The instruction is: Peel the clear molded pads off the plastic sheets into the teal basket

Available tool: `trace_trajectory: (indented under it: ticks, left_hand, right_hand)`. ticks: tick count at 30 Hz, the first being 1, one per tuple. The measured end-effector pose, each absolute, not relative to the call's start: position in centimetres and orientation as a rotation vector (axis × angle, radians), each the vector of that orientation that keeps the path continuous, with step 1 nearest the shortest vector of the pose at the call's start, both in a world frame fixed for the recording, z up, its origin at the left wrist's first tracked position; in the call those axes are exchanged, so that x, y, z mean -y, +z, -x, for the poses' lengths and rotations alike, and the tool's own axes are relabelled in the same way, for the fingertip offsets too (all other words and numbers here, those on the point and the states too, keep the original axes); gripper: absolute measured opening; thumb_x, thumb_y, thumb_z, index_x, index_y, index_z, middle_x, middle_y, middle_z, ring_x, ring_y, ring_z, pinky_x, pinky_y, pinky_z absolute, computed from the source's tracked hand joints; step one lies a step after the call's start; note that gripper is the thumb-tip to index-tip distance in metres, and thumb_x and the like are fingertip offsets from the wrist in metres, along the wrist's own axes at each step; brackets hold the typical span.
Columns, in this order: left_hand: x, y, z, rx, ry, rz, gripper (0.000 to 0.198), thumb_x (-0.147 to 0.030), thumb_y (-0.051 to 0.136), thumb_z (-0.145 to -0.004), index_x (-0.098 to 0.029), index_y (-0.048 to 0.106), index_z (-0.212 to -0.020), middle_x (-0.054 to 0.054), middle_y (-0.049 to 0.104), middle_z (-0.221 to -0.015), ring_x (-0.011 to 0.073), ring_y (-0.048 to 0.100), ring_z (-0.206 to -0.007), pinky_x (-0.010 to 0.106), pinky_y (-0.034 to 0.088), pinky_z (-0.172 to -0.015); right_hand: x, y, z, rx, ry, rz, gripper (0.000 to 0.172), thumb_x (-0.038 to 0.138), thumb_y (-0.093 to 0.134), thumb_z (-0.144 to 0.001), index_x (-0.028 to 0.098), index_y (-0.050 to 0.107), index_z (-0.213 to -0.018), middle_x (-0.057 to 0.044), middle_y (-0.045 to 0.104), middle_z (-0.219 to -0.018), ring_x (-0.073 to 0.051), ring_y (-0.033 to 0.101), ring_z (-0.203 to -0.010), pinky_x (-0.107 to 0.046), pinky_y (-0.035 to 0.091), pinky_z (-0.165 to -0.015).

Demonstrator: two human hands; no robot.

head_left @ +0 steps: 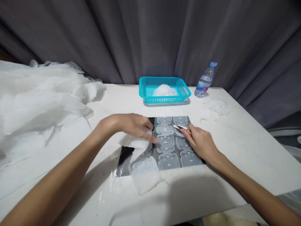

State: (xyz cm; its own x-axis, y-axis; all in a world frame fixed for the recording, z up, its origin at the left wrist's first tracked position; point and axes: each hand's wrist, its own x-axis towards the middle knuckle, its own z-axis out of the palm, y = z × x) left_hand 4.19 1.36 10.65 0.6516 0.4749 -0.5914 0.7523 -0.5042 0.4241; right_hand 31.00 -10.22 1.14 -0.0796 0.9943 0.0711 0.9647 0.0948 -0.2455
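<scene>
My left hand [138, 127] is closed on a crumpled piece of thin white fabric [137, 142], its index fingertip touching the dark sheet beneath. My right hand [199, 141] grips a small, dark pointed tool [178, 127] whose exact kind I cannot make out. The tip lies by a bit of white material over the upper right of the sheet. That dark sheet [124, 160] lies flat on the table and carries rows of rounded grey rectangular shapes [168, 160]. Another translucent white piece [147, 179] overlaps its lower left edge.
A big heap of sheer white fabric [42, 88] covers the table's left side. At the back stands a turquoise basket [166, 99] holding a white fluffy pile [164, 90]. Beside it is a water bottle [204, 82], with white scraps [217, 108] in front. A grey curtain [150, 37] hangs behind.
</scene>
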Motion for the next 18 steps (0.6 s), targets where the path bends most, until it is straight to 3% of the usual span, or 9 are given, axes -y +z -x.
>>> trace_trajectory:
  ticks: [4, 8, 11, 14, 18]
  left_hand:
    - [-1.6, 10.3, -3.9, -0.627, -0.353, -2.069, 0.022, -0.040, 0.071, -0.084, -0.018, 0.070, -0.084, 0.001, 0.070, -0.089, 0.0200, 0.061, -0.087, 0.026, 0.043, -0.076]
    - [-2.1, 9.2, -3.4, -0.530, -0.263, -1.902, 0.021, -0.032, 0.066, -0.088, -0.020, 0.051, -0.078, 0.000, 0.066, -0.078, 0.0167, 0.058, -0.075, 0.025, 0.040, -0.064]
    - [-2.3, 8.8, -3.0, -0.553, -0.244, -1.867, 0.018, -0.031, 0.068, -0.088, -0.020, 0.054, -0.090, 0.001, 0.069, -0.085, 0.0176, 0.063, -0.082, 0.023, 0.042, -0.068]
    - [-2.4, 8.8, -2.7, -0.601, -0.252, -1.882, 0.017, -0.030, 0.069, -0.087, -0.020, 0.059, -0.097, 0.002, 0.071, -0.090, 0.0184, 0.064, -0.088, 0.024, 0.045, -0.076]
    - [-2.3, 8.8, -2.6, -0.667, -0.273, -1.885, 0.031, -0.032, 0.071, -0.085, -0.020, 0.060, -0.112, 0.002, 0.072, -0.093, 0.0195, 0.063, -0.090, 0.026, 0.046, -0.076]
  right_hand:
    - [10.2, 0.3, -30.1, 2.195, -0.076, 1.898, 0.059, 0.061, 0.027, -0.110, 0.019, 0.060, -0.087, -0.010, 0.071, -0.080, -0.024, 0.068, -0.073, -0.029, 0.027, -0.056]
    - [9.8, -0.1, -30.6, 2.188, -0.224, 1.831, 0.064, 0.063, 0.023, -0.109, 0.018, 0.061, -0.084, -0.012, 0.072, -0.083, -0.024, 0.069, -0.078, -0.031, 0.029, -0.056]
    - [9.8, 0.4, -31.0, 2.111, -0.176, 1.851, 0.058, 0.061, 0.029, -0.110, 0.019, 0.059, -0.083, -0.009, 0.071, -0.076, -0.022, 0.066, -0.066, -0.030, 0.028, -0.054]
    - [10.4, 1.8, -30.7, 1.969, 0.112, 1.778, 0.048, 0.057, 0.035, -0.111, 0.021, 0.058, -0.087, -0.003, 0.068, -0.069, -0.017, 0.061, -0.055, -0.027, 0.034, -0.054]
    - [12.0, 3.4, -28.3, 2.012, 0.442, 1.553, 0.030, 0.048, 0.050, -0.107, 0.021, 0.062, -0.111, -0.003, 0.076, -0.079, -0.019, 0.070, -0.062, -0.025, 0.045, -0.057]
